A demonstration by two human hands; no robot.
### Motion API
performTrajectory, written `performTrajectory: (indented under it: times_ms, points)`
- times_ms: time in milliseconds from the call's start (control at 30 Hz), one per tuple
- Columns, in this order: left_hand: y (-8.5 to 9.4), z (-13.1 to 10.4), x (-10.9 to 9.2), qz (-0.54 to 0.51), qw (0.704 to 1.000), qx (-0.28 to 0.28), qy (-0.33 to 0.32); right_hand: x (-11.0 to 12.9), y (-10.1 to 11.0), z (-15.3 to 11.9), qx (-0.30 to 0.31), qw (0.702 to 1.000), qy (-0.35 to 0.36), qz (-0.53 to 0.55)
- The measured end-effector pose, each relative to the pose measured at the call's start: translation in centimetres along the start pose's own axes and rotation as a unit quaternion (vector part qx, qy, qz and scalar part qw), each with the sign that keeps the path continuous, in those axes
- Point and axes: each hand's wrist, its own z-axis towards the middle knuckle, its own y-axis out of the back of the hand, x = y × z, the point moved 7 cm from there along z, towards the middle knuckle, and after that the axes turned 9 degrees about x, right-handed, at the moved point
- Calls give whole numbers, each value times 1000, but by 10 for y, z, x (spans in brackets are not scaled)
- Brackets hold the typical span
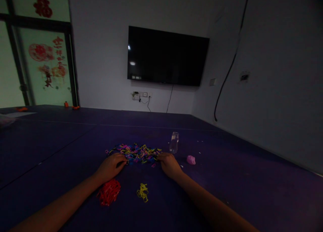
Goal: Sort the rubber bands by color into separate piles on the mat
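A wide pile of small mixed-colour rubber bands (141,153) lies on the dark blue-purple table (83,151). At its left edge is my left hand (113,164), with thumb and fingertips closed in a pinch; anything between them is too small to make out. My right hand (169,163) touches the right edge of the pile, fingers curled together and their tips partly hidden. Below my left wrist sits a heap of red rubber bands (109,192). A smaller bunch of yellow rubber bands (143,192) lies between my forearms.
Beyond my right hand is a clear bottle (174,143). A crumpled pink lump (191,160) lies to its right, with small white scraps around. Orange objects (75,107) stand at the table's far left. A television (168,57) hangs on the wall, and a cable (228,72) dangles at right.
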Motion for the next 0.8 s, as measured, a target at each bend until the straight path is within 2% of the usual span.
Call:
performTrajectory:
  times_ms: [67,300,400,600,800]
  points:
    - [1,0,-1,1,1000,-1,0,2,1,0,0,1000,13,3]
    - [2,0,-3,-2,1000,-2,-5,-1,5,-2,-66,996,22,47]
    - [2,0,-2,-5,1000,1,-5,-2,5,-2,-70,996,22,54]
    - [-1,1,1,-4,1000,3,3,7,8,-4,-73,993,69,56]
    - [-1,1,1,-8,1000,5,0,8,6,-5,-72,993,74,50]
